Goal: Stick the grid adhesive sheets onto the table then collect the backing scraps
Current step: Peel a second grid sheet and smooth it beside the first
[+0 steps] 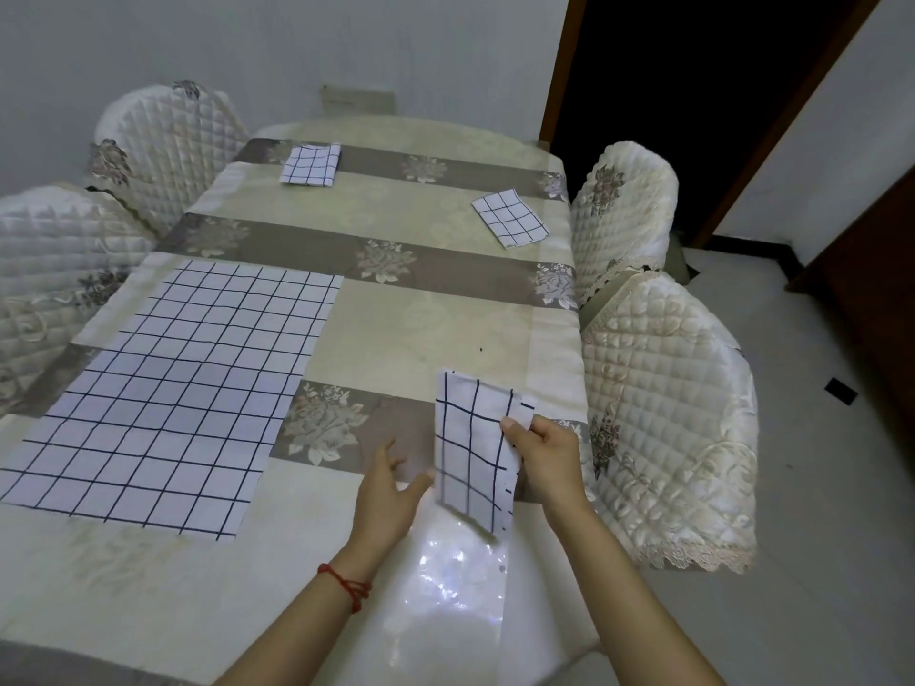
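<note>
Long tabletop under a cream cloth with brown floral bands, large grid sheet spread flat at near left, small folded grid piece at far centre-left, another folded grid piece near far right edge

Right hand pinches a folded grid sheet at its right edge, held tilted just above the bench. Left hand open, fingers spread, just left of that sheet. Large grid sheet lies flat on the bench's left side. Two small folded grid sheets sit at the far end: one far left, one far right. Quilted chairs flank both sides.
</note>
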The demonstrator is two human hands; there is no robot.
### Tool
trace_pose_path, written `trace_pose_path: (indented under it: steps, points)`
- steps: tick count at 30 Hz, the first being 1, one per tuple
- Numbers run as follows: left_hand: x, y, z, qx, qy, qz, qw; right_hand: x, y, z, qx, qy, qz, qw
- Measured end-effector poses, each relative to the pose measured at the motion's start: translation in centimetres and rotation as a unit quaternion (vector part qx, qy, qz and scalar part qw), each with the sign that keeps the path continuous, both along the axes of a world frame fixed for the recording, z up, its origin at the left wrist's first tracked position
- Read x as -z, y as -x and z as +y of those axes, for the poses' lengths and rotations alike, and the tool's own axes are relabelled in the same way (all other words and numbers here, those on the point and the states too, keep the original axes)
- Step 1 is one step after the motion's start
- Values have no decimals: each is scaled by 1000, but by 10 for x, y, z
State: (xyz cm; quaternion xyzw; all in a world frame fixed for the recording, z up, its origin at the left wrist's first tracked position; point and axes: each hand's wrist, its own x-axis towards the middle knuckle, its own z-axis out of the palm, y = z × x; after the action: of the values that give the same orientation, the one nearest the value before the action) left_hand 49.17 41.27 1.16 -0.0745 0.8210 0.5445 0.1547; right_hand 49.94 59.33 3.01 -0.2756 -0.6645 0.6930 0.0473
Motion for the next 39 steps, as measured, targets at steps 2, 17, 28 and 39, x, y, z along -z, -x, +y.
trace_pose_path:
  steps: [2, 17, 28, 39]
  points:
    - [-14, 0, 17, 29, -13, 43, 999, -5, -3, -3, -23, -26, 32, 999]
    - [-64, -16, 60, -50, -239, 31, 969, -46, -35, 7, -115, -106, 98, 983]
    - [-79, 10, 9, -99, -117, 118, 981, -82, -45, 53, -43, -201, 150, 967]
    - [-120, -9, 72, 218, -2, 229, 949, -111, -55, 55, -205, -333, 162, 906]
